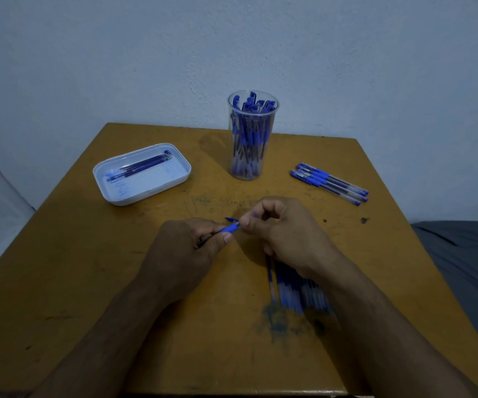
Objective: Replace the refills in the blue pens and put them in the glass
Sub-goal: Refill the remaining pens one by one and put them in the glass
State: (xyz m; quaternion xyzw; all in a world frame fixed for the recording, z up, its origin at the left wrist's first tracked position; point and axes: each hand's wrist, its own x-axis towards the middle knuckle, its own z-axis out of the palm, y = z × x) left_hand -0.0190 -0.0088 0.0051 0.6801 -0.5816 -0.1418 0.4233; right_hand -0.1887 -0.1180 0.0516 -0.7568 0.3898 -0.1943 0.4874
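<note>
You're at a scuffed, ink-stained mustard table [117,268] against a rough pale wall [117,67]; your left hand [186,248] grips a blue pen [227,227] by its barrel, your right hand [286,234] pinches its tip end; clear round glass [252,168] far centre, packed with pens; white rounded tray [174,179] far left holds refills [143,166]; four capped pens [329,183] far right; loose refills [292,291] near right, under your wrist.
</note>
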